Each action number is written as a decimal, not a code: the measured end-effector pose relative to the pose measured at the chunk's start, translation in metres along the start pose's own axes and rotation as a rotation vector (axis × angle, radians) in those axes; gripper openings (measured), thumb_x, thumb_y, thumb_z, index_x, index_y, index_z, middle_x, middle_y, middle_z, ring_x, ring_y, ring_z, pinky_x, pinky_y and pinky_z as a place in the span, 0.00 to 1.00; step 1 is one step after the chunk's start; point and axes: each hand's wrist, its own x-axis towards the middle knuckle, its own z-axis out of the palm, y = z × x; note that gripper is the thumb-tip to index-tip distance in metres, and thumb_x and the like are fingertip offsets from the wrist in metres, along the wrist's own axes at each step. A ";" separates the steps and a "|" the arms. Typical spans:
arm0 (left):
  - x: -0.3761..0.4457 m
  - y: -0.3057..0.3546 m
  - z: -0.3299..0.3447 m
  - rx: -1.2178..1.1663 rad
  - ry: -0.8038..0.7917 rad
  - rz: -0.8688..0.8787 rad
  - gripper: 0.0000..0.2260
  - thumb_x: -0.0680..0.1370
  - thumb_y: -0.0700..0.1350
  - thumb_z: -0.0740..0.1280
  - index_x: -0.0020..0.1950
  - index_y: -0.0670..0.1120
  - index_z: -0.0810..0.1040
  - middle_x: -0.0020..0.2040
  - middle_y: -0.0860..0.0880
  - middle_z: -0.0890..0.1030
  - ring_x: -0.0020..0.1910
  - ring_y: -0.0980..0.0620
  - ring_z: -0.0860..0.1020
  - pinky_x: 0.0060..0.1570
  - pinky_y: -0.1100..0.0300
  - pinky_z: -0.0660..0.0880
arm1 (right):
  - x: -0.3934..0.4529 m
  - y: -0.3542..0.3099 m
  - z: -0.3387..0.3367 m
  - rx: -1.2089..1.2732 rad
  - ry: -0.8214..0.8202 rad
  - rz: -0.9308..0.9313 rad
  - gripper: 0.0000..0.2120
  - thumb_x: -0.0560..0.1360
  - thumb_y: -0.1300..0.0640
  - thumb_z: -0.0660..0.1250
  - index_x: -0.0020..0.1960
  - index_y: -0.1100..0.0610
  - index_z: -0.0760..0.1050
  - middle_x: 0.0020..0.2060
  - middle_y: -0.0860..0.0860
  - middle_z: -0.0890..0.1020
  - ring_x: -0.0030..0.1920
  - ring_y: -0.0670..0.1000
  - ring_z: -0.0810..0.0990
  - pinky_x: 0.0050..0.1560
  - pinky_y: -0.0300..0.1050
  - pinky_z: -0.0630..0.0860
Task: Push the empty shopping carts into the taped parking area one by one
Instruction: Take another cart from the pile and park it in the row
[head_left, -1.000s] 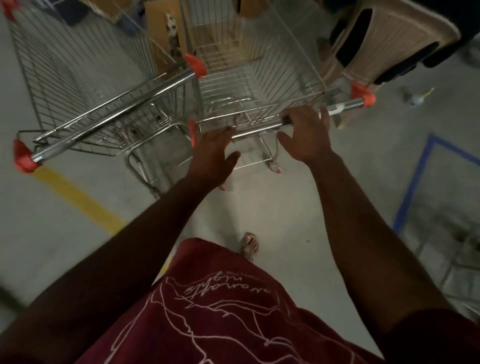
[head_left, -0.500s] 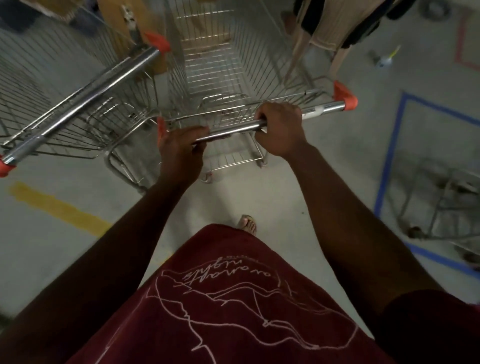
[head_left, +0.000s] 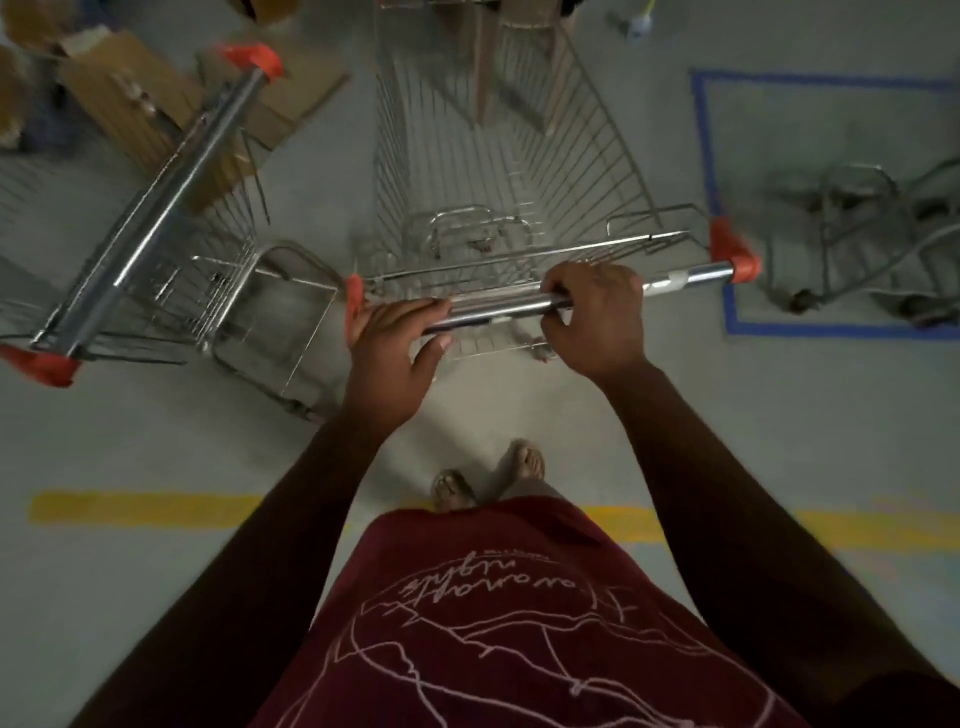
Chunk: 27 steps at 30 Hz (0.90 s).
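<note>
From the head view, both hands are on the handle bar (head_left: 519, 306) of an empty shopping cart (head_left: 498, 171). The right hand (head_left: 597, 317) has its fingers curled over the bar, a full hold. The left hand (head_left: 395, 343) sits near the bar's left end, fingers laid over the top and thumb beneath — a lighter hold, it seems. The cart's basket runs straight ahead of the hands.

The taped parking area (head_left: 698, 156), outlined in blue, lies ahead and to the right of the right hand, with another cart (head_left: 852, 239) already inside it. A second loose cart (head_left: 156, 208) stands just left of the left hand, angled, its frame close to the held cart's left corner.

The main risk, as I judge it, is that corner: swinging the cart right toward the tape would kick its rear leftward into the neighbour and snag the frames. An uneven push could make the turn overshoot — nudging the parked cart or stopping across the blue line.
</note>
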 end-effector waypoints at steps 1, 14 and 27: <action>-0.007 0.002 -0.003 -0.008 -0.020 0.035 0.13 0.80 0.48 0.72 0.64 0.48 0.84 0.62 0.53 0.85 0.60 0.53 0.83 0.77 0.28 0.51 | -0.018 -0.002 -0.003 -0.005 0.033 0.002 0.14 0.65 0.54 0.73 0.51 0.51 0.80 0.45 0.46 0.84 0.47 0.56 0.82 0.58 0.53 0.71; -0.060 0.035 -0.009 -0.152 -0.159 0.208 0.09 0.77 0.47 0.77 0.55 0.47 0.87 0.51 0.53 0.87 0.51 0.55 0.84 0.78 0.33 0.58 | -0.208 -0.039 -0.026 -0.093 0.212 0.138 0.16 0.73 0.56 0.72 0.61 0.54 0.82 0.54 0.49 0.84 0.53 0.57 0.79 0.61 0.55 0.71; -0.126 0.115 0.017 -0.260 -0.361 0.422 0.09 0.77 0.51 0.76 0.51 0.47 0.87 0.47 0.53 0.87 0.45 0.53 0.85 0.77 0.32 0.59 | -0.366 -0.055 -0.057 -0.223 0.303 0.410 0.20 0.72 0.54 0.73 0.64 0.53 0.81 0.57 0.49 0.83 0.57 0.55 0.77 0.66 0.52 0.67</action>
